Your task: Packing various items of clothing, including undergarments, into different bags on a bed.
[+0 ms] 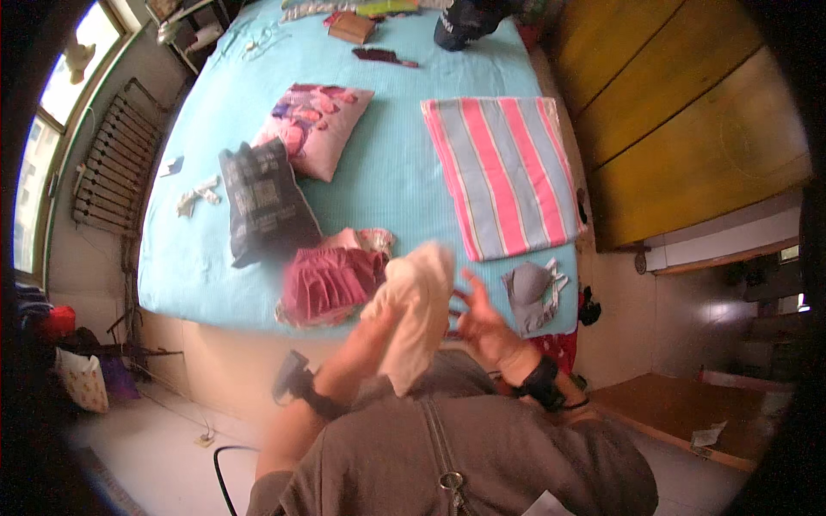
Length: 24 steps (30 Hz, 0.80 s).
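Note:
A pale beige cloth garment (pixel 419 309) hangs bunched in front of my chest, blurred. My left hand (pixel 379 329) grips it from the left, and the cloth covers its fingers. Just right of the cloth, my right hand (pixel 485 330) has its fingers apart and holds nothing that I can see. Beyond my left hand, a maroon pleated garment (pixel 332 280) lies on other folded clothes at the bed's near edge. A grey bra (pixel 532 290) rests on the bed to the right of my right hand.
A light blue sheet (pixel 381 200) covers the bed. On it lie a folded pink-and-grey striped cloth (pixel 510 174), a dark cushion (pixel 264 200), a pink printed cushion (pixel 322 126) and a small white cloth (pixel 199 195). A radiator (pixel 116 158) and yellow cabinet (pixel 684 116) flank the bed.

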Available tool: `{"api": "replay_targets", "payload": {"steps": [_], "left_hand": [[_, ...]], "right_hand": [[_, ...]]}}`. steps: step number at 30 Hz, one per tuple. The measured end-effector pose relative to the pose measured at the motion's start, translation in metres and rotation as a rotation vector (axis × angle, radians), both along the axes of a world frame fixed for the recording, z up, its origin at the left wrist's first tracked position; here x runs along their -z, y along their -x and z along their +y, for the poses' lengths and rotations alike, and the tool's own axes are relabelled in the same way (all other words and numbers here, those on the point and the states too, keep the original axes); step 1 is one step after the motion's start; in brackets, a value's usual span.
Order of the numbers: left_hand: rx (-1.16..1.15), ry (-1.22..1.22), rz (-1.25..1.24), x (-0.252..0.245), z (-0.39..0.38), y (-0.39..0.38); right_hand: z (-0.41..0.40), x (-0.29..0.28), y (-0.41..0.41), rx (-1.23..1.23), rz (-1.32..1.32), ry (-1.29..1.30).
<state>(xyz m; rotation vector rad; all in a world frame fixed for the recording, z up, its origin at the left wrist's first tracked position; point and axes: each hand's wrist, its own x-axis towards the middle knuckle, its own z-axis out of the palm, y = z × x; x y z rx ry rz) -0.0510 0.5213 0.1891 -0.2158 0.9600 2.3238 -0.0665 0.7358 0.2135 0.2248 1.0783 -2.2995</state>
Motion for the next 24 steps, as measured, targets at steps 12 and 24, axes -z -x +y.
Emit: {"api": "replay_targets", "payload": {"steps": [12, 24], "left_hand": [[-0.202, 0.196, 0.289, -0.054, -0.066, -0.032], [-0.720, -0.019, 0.243, -0.066, -0.248, -0.073]], "right_hand": [[-0.019, -0.007, -0.025, 0.028, 0.003, -0.125], [-0.165, -0.052, -0.052, -0.454, 0.351, -0.713]]}}
